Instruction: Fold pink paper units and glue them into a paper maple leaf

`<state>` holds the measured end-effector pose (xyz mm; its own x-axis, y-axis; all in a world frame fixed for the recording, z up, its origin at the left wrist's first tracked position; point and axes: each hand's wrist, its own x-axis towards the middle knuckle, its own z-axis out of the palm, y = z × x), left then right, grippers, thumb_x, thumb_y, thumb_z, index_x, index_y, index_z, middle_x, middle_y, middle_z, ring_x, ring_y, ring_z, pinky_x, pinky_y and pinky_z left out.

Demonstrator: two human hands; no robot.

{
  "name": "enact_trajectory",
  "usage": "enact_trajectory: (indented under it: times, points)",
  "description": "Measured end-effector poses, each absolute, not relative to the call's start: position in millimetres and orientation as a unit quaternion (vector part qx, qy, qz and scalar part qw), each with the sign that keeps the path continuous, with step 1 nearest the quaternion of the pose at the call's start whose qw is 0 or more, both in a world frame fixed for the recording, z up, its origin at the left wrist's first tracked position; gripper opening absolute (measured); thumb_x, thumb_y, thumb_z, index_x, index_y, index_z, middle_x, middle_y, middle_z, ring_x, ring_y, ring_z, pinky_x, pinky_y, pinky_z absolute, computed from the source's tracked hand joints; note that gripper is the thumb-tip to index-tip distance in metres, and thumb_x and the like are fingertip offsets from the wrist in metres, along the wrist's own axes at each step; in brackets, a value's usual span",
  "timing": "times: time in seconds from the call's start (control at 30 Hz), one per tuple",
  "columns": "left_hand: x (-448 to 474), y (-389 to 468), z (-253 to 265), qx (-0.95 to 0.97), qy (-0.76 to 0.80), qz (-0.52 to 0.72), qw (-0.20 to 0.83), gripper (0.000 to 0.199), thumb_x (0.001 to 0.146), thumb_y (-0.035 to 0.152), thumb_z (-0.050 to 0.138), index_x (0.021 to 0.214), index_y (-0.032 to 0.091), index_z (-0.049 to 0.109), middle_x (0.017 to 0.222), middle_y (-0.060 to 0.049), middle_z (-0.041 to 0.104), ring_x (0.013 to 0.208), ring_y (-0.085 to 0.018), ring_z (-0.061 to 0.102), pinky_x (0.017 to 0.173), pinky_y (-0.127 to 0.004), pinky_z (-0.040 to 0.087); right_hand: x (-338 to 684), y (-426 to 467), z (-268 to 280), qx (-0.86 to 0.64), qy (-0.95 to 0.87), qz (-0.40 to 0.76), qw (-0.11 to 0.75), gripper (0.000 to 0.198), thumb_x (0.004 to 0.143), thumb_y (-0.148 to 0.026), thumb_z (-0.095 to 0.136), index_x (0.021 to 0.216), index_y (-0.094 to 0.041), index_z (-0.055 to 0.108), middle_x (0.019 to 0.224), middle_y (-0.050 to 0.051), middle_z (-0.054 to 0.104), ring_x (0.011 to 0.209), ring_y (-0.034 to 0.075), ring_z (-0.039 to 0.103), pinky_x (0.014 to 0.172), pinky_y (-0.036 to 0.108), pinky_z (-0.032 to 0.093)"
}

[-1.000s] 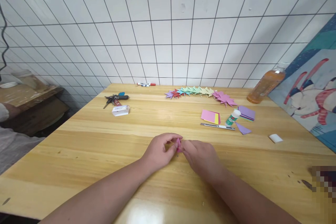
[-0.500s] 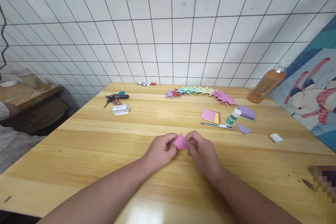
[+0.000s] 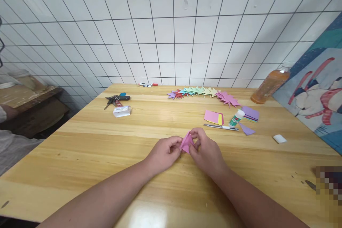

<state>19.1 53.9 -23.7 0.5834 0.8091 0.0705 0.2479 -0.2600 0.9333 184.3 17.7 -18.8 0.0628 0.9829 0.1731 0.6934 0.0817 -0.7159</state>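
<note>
A small folded piece of pink paper (image 3: 188,144) is held between both hands just above the wooden table (image 3: 107,146). My left hand (image 3: 164,152) pinches its left edge between thumb and fingers. On the other side, my right hand (image 3: 206,148) grips the paper's upper right part, thumb below and fingers at the top. The paper stands partly opened, its folds spread. Beyond the hands lie a stack of pink and yellow paper squares (image 3: 213,117), a slim cutter knife (image 3: 221,127), a glue stick (image 3: 236,118) and a folded purple paper triangle (image 3: 247,129).
A curved row of folded coloured paper pieces (image 3: 199,92) lies near the wall. Purple paper squares (image 3: 250,113), a white cap (image 3: 279,139) and an orange drink bottle (image 3: 271,83) are at right. Keys (image 3: 117,99), a small white box (image 3: 122,111) and markers (image 3: 148,84) sit at left.
My right hand has shifted its hold up onto the top of the pink paper. The paper has turned from a flat triangle to a spread, partly opened shape.
</note>
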Motion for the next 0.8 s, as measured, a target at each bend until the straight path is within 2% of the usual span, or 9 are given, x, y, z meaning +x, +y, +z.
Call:
enact_trajectory:
  times: [0.17, 0.3, 0.4, 0.5, 0.57, 0.63, 0.8]
  points:
    - [17.9, 58.1, -24.9, 0.713, 0.371, 0.294, 0.516, 0.02, 0.081, 0.023, 0.049, 0.091, 0.017, 0.065, 0.085, -0.004, 0.067, 0.079, -0.017, 0.06, 0.071, -0.024, 0.044, 187.8, 17.2, -19.1, -0.619, -0.663, 0.231, 0.353, 0.044, 0.077, -0.012, 0.042, 0.118, -0.026, 0.036, 0.079, -0.003, 0.066, 0.058, 0.014, 0.056, 0.054, 0.022, 0.035]
    - [16.1, 61.2, -25.5, 0.668, 0.37, 0.307, 0.568, 0.019, 0.081, 0.027, 0.052, 0.087, 0.014, 0.063, 0.083, -0.006, 0.067, 0.079, -0.017, 0.059, 0.073, -0.026, 0.043, 188.8, 17.4, -18.1, -0.592, -0.681, 0.244, 0.354, 0.037, 0.085, -0.019, 0.037, 0.122, -0.024, 0.036, 0.068, -0.003, 0.063, 0.051, 0.014, 0.051, 0.049, 0.023, 0.033]
    - [16.5, 61.8, -24.8, 0.624, 0.358, 0.318, 0.617, 0.019, 0.08, 0.03, 0.054, 0.086, 0.013, 0.062, 0.078, -0.005, 0.066, 0.074, -0.016, 0.059, 0.072, -0.026, 0.042, 187.1, 16.4, -17.2, -0.563, -0.678, 0.282, 0.378, 0.044, 0.083, -0.021, 0.043, 0.127, -0.024, 0.032, 0.077, -0.001, 0.065, 0.059, 0.013, 0.056, 0.047, 0.021, 0.035]
    - [18.4, 62.3, -23.1, 0.59, 0.358, 0.345, 0.636, 0.02, 0.079, 0.032, 0.056, 0.086, 0.013, 0.06, 0.074, -0.004, 0.064, 0.07, -0.014, 0.057, 0.07, -0.026, 0.042, 182.8, 15.2, -17.3, -0.521, -0.657, 0.351, 0.417, 0.072, 0.077, -0.021, 0.052, 0.137, -0.026, 0.013, 0.093, 0.003, 0.063, 0.076, 0.014, 0.059, 0.049, 0.018, 0.041]
    - [20.0, 62.6, -22.0, 0.577, 0.367, 0.352, 0.639, 0.021, 0.078, 0.033, 0.057, 0.085, 0.013, 0.06, 0.073, -0.003, 0.064, 0.068, -0.013, 0.057, 0.069, -0.026, 0.043, 179.8, 15.2, -18.5, -0.518, -0.641, 0.369, 0.43, 0.083, 0.074, -0.021, 0.057, 0.139, -0.027, 0.007, 0.098, 0.003, 0.062, 0.079, 0.014, 0.058, 0.05, 0.018, 0.044]
    - [21.2, 62.1, -21.7, 0.578, 0.373, 0.35, 0.636, 0.022, 0.077, 0.034, 0.058, 0.084, 0.013, 0.06, 0.072, -0.003, 0.063, 0.067, -0.013, 0.057, 0.069, -0.026, 0.043, 178.1, 16.2, -20.3, -0.533, -0.632, 0.359, 0.433, 0.083, 0.072, -0.02, 0.059, 0.14, -0.028, 0.01, 0.094, 0.002, 0.062, 0.076, 0.013, 0.058, 0.051, 0.019, 0.044]
    - [20.3, 58.8, -23.0, 0.625, 0.37, 0.334, 0.601, 0.024, 0.077, 0.037, 0.059, 0.086, 0.014, 0.06, 0.077, -0.004, 0.064, 0.074, -0.016, 0.058, 0.071, -0.026, 0.043, 182.2, 20.5, -24.2, -0.57, -0.628, 0.311, 0.428, 0.064, 0.076, -0.018, 0.052, 0.135, -0.026, 0.027, 0.072, -0.003, 0.06, 0.062, 0.012, 0.055, 0.053, 0.02, 0.042]
